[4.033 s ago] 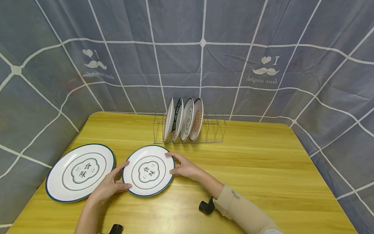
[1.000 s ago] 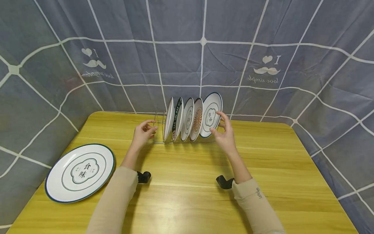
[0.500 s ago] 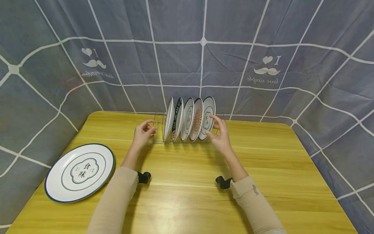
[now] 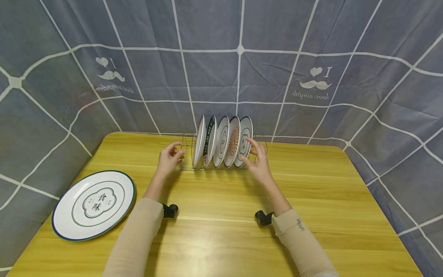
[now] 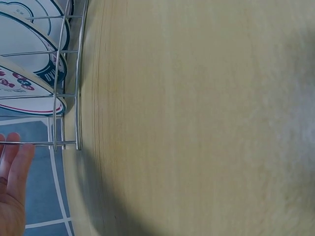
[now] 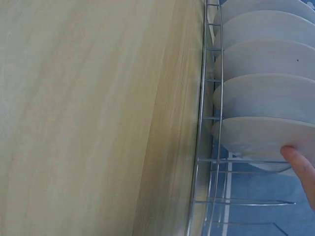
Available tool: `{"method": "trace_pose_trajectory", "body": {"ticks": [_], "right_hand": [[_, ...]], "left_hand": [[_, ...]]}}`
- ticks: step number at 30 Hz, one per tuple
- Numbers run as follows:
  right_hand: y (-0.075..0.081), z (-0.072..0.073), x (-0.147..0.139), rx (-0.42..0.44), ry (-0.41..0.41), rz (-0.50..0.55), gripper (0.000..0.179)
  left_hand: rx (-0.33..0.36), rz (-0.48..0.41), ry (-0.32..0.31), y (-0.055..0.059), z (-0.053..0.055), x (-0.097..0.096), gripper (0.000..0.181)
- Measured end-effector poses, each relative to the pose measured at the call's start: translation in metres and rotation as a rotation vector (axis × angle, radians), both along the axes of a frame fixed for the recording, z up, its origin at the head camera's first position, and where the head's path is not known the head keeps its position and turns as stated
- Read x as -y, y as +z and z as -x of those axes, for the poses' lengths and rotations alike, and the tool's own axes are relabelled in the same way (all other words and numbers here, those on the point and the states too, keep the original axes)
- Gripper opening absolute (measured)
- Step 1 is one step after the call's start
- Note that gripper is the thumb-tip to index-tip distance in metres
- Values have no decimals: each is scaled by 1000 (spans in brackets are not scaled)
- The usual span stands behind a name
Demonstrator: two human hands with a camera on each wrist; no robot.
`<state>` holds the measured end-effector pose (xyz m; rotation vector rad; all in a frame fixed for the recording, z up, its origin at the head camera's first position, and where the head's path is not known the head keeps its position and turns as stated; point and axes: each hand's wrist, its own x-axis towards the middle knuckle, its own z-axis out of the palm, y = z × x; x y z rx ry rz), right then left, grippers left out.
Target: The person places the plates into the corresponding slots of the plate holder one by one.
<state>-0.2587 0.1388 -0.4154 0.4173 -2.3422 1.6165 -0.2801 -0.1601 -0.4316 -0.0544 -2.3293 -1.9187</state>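
A wire dish rack (image 4: 257, 167) stands at the back of the table with several plates upright in it, side by side. The rightmost is a white plate (image 4: 246, 129) with a dark rim and printed characters, and my right hand (image 4: 260, 165) holds it at its near right edge. In the right wrist view, a finger (image 6: 301, 169) lies against this plate's pale underside (image 6: 261, 135). My left hand (image 4: 169, 161) grips the rack's left end, fingertips at the end wire. The left wrist view shows those fingers (image 5: 18, 169) at the wire.
A large white oval plate (image 4: 69, 213) with a blue-green rim lies flat at the table's left. Behind the rack hangs a grey curtain (image 4: 214, 77) with white lines. Rack slots to the right of the held plate hold nothing. Black wrist mounts (image 4: 264, 218) sit at both wrists.
The smaller plate went from the table, held in both hands, into the rack. Over the last second it settled leftward and lower with my right hand; my left hand stayed at the rack's end.
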Motion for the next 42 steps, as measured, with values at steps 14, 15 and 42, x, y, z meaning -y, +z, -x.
{"method": "trace_pose_trajectory", "body": {"ticks": [14, 15, 42], "right_hand": [[29, -26, 8, 65, 46, 210, 64], [28, -28, 9, 49, 30, 241, 63], [-18, -67, 102, 242, 321, 305, 53]], "left_hand": [[-40, 41, -14, -1, -7, 1, 34], [-52, 48, -18, -1, -10, 2, 36], [-141, 119, 246, 9, -127, 138, 57]]}}
